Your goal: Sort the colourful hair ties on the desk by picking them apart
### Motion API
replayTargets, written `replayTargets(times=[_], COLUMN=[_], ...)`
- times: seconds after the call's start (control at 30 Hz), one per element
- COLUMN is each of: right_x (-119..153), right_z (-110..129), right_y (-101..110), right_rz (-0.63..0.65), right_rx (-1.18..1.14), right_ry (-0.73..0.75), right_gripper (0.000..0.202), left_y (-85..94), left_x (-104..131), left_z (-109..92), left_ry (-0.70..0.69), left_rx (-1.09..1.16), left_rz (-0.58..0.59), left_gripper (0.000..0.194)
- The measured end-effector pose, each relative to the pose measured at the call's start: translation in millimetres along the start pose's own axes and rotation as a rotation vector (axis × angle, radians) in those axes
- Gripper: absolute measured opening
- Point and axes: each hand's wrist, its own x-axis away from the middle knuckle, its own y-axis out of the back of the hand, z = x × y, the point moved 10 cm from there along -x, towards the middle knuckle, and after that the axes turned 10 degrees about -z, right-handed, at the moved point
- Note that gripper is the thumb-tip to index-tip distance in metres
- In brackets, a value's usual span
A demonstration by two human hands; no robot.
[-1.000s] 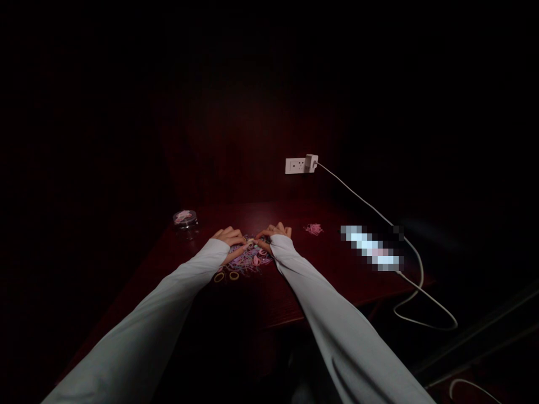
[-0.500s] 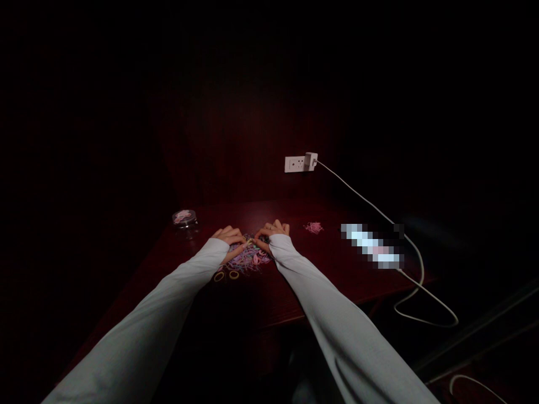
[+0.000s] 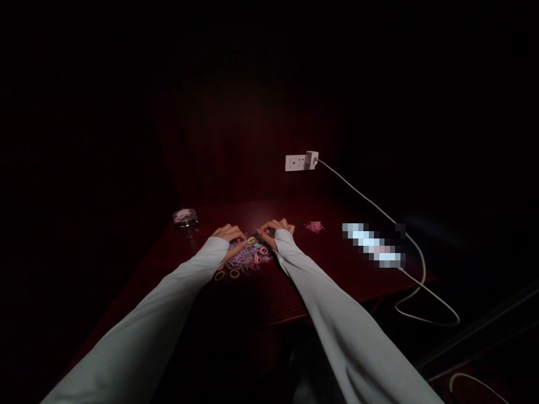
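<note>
Band pile (image 3: 249,259) on dark red surface (image 3: 320,269), nearer left edge than right. Left hand (image 3: 228,234), right hand (image 3: 279,227) at its sides; fingers clamped or apart, can't tell.

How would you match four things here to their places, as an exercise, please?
1. jar
2. two yellow rings
3. small pink pile
4. charger

A. plugged into the wall socket
B. on the table, right of the right hand
C. on the table, left of the left hand
D. at the near edge of the mixed pile

Pairs: 1-C; 2-D; 3-B; 4-A
</note>
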Motion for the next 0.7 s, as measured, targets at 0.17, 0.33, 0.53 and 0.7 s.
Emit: replayTargets(times=[0.17, 0.33, 0.53, 0.7], right_x=[5, 9, 4, 8], right_z=[4, 3, -13, -10], right_y=[-7, -14, -9, -17], right_rz=[0.061, 0.102, 0.085, 0.163], right_rx=[-0.032, -0.069, -0.016, -0.007], right_ry=[0.0, 0.014, 0.012, 0.063], right_gripper=[0.033, 0.04, 0.027, 0.01], left_y=[1.0, 9.2, 18.0, 12.7], left_x=[-1, -3, -1, -1], left_z=[3, 11, 10, 9], left_ry=[-0.009, 0.024, 0.053, 0.044], left_rx=[-0.015, -0.034, -0.074, -0.103], left_rz=[-0.02, -0.049, -0.142, -0.083], left_gripper=[0.023, 0.03, 0.031, 0.027])
